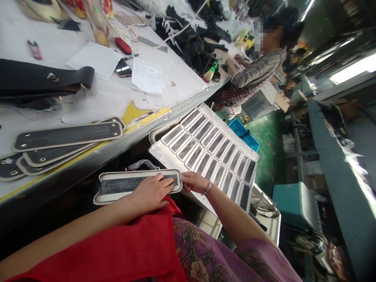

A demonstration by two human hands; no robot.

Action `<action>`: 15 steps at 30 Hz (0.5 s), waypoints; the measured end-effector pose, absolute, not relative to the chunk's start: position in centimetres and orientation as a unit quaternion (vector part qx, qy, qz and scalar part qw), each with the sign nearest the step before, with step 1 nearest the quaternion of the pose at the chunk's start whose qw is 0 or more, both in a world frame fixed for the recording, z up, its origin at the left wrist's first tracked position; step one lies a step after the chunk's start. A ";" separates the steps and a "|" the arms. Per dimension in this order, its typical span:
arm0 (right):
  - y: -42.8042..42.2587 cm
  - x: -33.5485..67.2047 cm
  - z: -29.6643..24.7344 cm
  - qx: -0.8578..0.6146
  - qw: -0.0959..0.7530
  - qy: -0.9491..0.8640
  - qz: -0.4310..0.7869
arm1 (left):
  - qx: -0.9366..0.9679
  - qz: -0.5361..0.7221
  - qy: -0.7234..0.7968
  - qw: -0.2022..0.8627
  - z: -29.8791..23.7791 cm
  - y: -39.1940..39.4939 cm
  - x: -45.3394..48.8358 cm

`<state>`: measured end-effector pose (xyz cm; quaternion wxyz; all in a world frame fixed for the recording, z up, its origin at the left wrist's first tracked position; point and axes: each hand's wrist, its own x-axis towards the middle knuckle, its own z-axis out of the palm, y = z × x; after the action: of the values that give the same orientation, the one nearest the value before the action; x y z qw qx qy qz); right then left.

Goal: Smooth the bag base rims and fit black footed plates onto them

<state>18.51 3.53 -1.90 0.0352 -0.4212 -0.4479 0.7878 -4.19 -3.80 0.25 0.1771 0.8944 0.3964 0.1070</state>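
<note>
A long cream-edged strip with a dark grey centre [123, 185] lies across my lap, over a red cloth [132, 243]. My left hand [152, 192] rests flat on top of the strip, fingers stretched along it. My right hand [194, 182] pinches the strip's right end between thumb and fingers; a thin bracelet is on that wrist. Just beyond my right hand stands a tilted white tray [188, 194] carrying several small dark rectangular pieces [211, 152] in rows.
On the white worktable [96, 98] lie several more long dark strips [67, 137], a black strap [44, 78], papers, a phone [123, 68] and piles of black pieces. Another person [258, 66] sits working at the far end. Blue bins [243, 133] stand below.
</note>
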 end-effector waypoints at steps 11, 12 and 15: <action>7.6 15.9 1.1 -0.428 -0.196 -0.590 0.656 | 0.887 0.129 0.372 0.242 0.8 -3.5 -4.8; 7.8 15.9 1.0 -0.426 -0.204 -0.580 0.664 | 0.877 0.146 0.373 0.263 1.2 -3.8 -5.4; 7.7 16.4 0.3 -0.420 -0.185 -0.532 0.711 | 0.798 0.228 0.451 0.329 2.8 -5.9 -9.1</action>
<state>16.35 7.75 0.35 -0.1855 -0.4204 -0.5319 0.7113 -9.11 -5.94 2.81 0.3292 0.7976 0.4511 0.2281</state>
